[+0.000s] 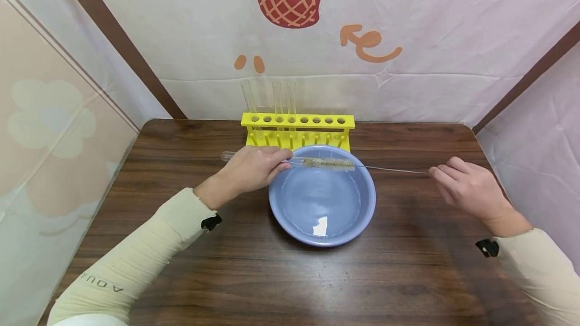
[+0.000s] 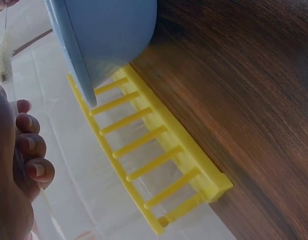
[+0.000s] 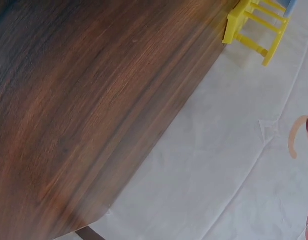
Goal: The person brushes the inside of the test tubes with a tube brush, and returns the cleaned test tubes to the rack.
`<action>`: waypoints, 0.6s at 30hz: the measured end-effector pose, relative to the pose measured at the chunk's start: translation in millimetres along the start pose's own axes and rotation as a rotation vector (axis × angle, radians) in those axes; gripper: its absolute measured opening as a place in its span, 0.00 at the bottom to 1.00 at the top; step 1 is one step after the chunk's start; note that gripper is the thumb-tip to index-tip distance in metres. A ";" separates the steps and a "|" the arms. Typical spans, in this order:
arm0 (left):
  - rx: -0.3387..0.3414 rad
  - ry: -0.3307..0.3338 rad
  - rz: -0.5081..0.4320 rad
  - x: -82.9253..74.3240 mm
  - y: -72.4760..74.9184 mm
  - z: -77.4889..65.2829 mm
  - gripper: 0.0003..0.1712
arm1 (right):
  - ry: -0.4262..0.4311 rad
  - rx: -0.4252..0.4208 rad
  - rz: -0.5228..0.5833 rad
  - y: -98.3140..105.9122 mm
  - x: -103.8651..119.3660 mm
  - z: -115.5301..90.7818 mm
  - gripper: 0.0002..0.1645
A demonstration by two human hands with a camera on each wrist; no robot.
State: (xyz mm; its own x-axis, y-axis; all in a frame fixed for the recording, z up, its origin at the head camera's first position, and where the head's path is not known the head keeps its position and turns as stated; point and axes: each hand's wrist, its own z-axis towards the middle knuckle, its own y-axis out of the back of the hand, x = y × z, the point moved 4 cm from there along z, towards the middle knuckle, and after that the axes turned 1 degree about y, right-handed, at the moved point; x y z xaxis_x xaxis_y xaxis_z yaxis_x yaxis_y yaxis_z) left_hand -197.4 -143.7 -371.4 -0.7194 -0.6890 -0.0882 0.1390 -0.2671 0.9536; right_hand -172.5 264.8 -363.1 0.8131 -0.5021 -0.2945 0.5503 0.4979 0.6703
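Over the far side of a light blue basin (image 1: pixel 322 241), my left hand (image 1: pixel 254 167) grips a clear glass test tube (image 1: pixel 227 156) lying nearly level, its rounded end poking out to the left. A test tube brush (image 1: pixel 333 164) lines up with the tube's right end; its pale bristles are mostly outside, and I cannot tell how far the tip reaches in. Off to the right, my right hand (image 1: pixel 471 190) pinches the thin wire handle (image 1: pixel 394 169). Curled left fingers (image 2: pixel 31 145) and the bristles (image 2: pixel 3 60) show in the left wrist view.
Behind the basin stands a yellow test tube rack (image 1: pixel 297 120) with pegs along its front. Three clear test tubes (image 1: pixel 278 99) stand in its left half, the leftmost tilted. The basin holds clear liquid. A printed cloth (image 1: pixel 204 29) hangs behind the wooden table (image 1: pixel 290 286).
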 end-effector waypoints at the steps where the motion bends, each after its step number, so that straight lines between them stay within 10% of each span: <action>1: -0.004 -0.002 0.000 0.6 -0.2 -0.2 0.14 | -0.012 0.022 0.003 -0.8 -1.2 -1.3 0.15; 18: -0.104 -0.116 0.037 9.1 -3.1 -2.8 0.16 | -0.276 0.340 0.204 -8.9 -12.0 -10.8 0.17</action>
State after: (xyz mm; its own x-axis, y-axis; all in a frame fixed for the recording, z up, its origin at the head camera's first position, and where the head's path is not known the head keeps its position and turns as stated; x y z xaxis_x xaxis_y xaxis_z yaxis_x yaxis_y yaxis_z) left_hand -202.4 -151.0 -376.0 -0.7855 -0.6187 -0.0142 0.2319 -0.3155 0.9201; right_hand -185.1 274.0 -372.9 0.7919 -0.6101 0.0271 0.2540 0.3695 0.8938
